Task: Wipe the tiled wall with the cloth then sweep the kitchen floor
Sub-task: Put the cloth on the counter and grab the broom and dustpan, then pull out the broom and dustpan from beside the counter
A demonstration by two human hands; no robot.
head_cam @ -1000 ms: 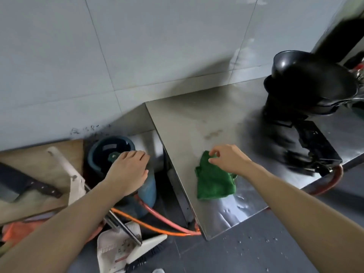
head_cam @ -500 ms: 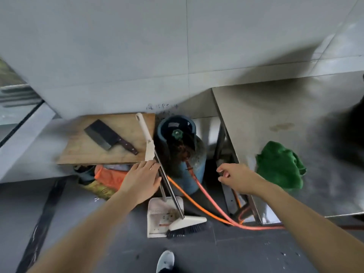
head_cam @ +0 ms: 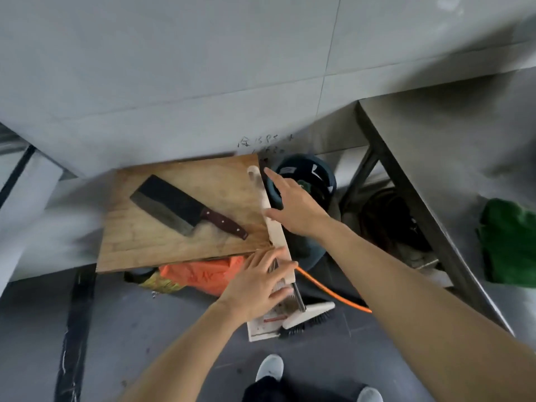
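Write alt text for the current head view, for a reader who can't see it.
Seen from above, a person's two open hands reach for a cream-handled broom and dustpan leaning by a blue gas cylinder: right hand high on the handle, left hand lower. A cleaver lies on a wooden board to the left; a green cloth sits on the steel counter at right.

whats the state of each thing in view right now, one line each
green cloth: let go, lying bunched on the steel counter
cleaver: lying flat on the wooden board, untouched
cream handle: upright, leaning at the board's edge
broom head: down on the floor, against the dustpan
left hand: open, fingers on the handles, not closed
right hand: open, reaching for the cream handle
gas cylinder: standing, orange hose attached
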